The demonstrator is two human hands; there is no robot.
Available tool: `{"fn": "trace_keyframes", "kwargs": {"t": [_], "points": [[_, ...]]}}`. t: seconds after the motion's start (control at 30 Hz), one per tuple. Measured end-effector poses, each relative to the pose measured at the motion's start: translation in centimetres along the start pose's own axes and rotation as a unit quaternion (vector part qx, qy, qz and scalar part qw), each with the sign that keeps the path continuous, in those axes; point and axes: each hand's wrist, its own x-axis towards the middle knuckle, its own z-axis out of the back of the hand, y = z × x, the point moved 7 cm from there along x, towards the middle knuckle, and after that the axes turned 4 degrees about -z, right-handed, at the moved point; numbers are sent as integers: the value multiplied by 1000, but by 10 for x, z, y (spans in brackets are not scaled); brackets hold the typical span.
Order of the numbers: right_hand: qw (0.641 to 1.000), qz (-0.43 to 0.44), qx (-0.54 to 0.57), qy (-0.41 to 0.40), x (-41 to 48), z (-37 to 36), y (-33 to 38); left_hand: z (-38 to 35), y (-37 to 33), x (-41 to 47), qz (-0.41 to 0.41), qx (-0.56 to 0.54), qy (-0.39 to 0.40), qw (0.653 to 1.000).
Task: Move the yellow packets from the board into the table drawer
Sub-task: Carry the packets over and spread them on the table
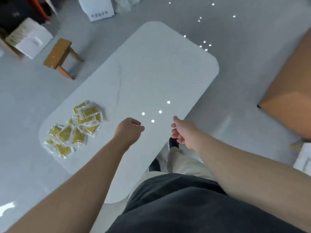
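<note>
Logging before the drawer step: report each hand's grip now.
Left hand: closed, nothing visible inside.
Right hand: open, holding nothing.

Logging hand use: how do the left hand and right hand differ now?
The left hand hovers over the table with fingers curled; the right hand reaches past the table's edge, fingers looser. The left hand is nearer the packets than the right hand. Both are bare and hold no packet.
</note>
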Motion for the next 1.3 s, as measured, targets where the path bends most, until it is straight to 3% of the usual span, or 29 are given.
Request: {"fn": "trace_keyframes", "kwargs": {"t": [0.13,0.23,0.33,0.53,0.63,0.73,0.9,1.03,1.3], "points": [[991,4,118,-62,-10,104,-39,-80,-82,-20,-83,81,102,988],[975,0,200,-93,-17,181,-83,-157,-143,-46,-155,163,170,959],[948,-13,296,-113,-19,256,-141,-249,-188,-83,-214,236,227,920],[880,-79,441,-160,-20,395,-286,-446,-242,-159,-249,301,314,865],[859,-100,467,-186,-31,457,-343,-523,-263,-197,-252,321,348,844],[847,-102,470,-227,-41,520,-397,-601,-288,-232,-291,370,375,799],[824,-136,490,-251,-50,594,-467,-706,-333,-278,-309,400,401,764],[792,-159,533,-250,-40,643,-495,-789,-368,-299,-321,414,425,738],[727,-204,598,-269,-14,743,-520,-952,-431,-325,-352,476,496,636]]}}
